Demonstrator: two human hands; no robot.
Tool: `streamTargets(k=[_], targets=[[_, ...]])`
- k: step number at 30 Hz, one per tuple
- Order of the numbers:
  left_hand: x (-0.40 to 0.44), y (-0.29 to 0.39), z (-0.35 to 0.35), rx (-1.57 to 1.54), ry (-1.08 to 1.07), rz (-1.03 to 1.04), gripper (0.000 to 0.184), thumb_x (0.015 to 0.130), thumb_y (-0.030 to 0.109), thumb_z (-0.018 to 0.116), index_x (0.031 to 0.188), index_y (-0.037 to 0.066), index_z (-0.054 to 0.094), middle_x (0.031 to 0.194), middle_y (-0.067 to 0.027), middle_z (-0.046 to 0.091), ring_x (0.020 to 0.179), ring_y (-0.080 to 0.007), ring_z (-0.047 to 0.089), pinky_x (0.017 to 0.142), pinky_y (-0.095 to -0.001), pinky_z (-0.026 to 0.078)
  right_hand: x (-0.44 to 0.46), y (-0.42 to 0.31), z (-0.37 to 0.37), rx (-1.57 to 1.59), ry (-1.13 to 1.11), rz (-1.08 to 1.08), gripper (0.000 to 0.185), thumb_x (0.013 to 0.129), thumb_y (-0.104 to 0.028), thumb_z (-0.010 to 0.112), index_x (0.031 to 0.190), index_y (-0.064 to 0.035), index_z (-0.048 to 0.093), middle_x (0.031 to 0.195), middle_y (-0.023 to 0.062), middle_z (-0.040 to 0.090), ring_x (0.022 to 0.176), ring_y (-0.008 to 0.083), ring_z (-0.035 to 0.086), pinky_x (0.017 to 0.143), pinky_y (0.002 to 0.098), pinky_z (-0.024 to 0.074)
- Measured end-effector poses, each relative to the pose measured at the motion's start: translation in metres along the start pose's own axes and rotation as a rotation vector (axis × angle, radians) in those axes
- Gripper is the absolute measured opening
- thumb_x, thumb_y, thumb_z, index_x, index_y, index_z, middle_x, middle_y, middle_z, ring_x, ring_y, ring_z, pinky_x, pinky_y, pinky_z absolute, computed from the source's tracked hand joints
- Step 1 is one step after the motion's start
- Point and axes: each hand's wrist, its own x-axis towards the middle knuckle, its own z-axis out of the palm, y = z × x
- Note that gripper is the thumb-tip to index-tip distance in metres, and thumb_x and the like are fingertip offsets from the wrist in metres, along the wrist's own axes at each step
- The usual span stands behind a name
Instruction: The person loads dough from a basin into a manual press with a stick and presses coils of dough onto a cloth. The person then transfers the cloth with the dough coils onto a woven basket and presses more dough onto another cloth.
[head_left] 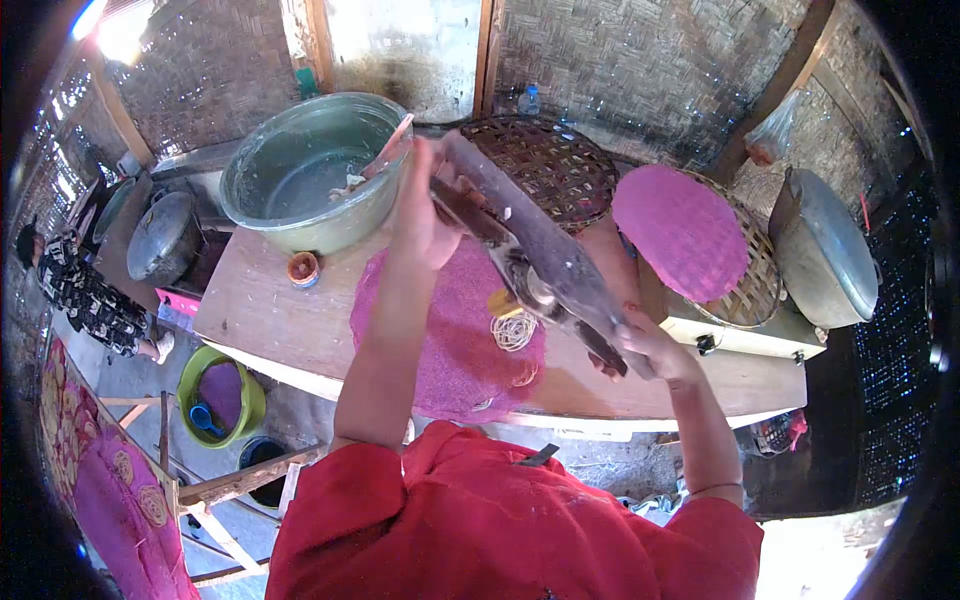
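A long, worn, grey-brown wooden hand tool (555,240) is held up slantwise over the table in both hands. It looks like two bars, with a round metal part near the middle. My left hand (432,215) is closed around its upper left end, the fingers partly hidden behind it. At the lower right end, my right hand (650,345) grips the other side. Beneath the tool, a pink mesh sheet (440,350) lies on the table with a coil of pale thin strands (513,330) on it. A small yellow piece (502,302) shows beside the coil.
A big green basin (300,225) stands at the back left of the table (270,300), near a small jar (303,269). Woven trays (540,165), a round pink mesh (680,230), a stove (745,340) and a large pot (825,250) sit rightward. Another person (85,290) is far left.
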Motion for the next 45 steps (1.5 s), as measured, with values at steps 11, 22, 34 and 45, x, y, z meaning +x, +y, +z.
streamTargets(k=[11,22,34,45], targets=[[-0.039,-0.012,-0.067,-0.415,-0.172,-0.101,0.052,0.088,0.062,0.037,0.082,0.011,0.046,0.073,-0.0029,0.048,0.073,-0.0206,0.051,0.079,-0.0365,0.041,0.014,0.038,0.028,0.178,-0.192,0.347,0.067,0.091,-0.062,0.032,0.112,-0.0012,0.051,0.087,0.0146,0.061,0.066,0.0191,0.058,0.058,0.0312,0.0469],[-0.053,-0.019,-0.156,-0.519,0.030,0.072,0.044,0.091,0.053,0.036,0.078,0.012,0.048,0.067,-0.0009,0.048,0.064,-0.0189,0.048,0.069,-0.0366,0.043,0.059,0.030,0.070,-0.255,-0.114,0.373,0.069,0.088,-0.067,0.032,0.083,-0.0041,0.060,0.059,0.0014,0.052,0.049,0.0109,0.049,0.044,0.0249,0.0392],[-0.067,-0.001,-0.126,-0.545,0.050,0.105,0.040,0.092,0.049,0.034,0.076,0.014,0.046,0.064,0.0015,0.044,0.061,-0.0158,0.045,0.065,-0.0331,0.041,0.047,0.005,0.065,-0.363,-0.116,0.409,0.062,0.091,-0.060,0.036,0.085,-0.0021,0.058,0.063,0.0034,0.056,0.052,0.0108,0.054,0.048,0.0240,0.0442],[-0.088,0.004,-0.133,-0.530,0.219,0.093,0.043,0.091,0.051,0.037,0.072,0.013,0.046,0.061,0.0020,0.043,0.058,-0.0147,0.042,0.063,-0.0327,0.039,0.045,0.002,0.076,-0.235,-0.212,0.382,0.059,0.090,-0.059,0.039,0.086,-0.0042,0.060,0.060,0.0023,0.054,0.048,0.0091,0.051,0.043,0.0239,0.0399]])
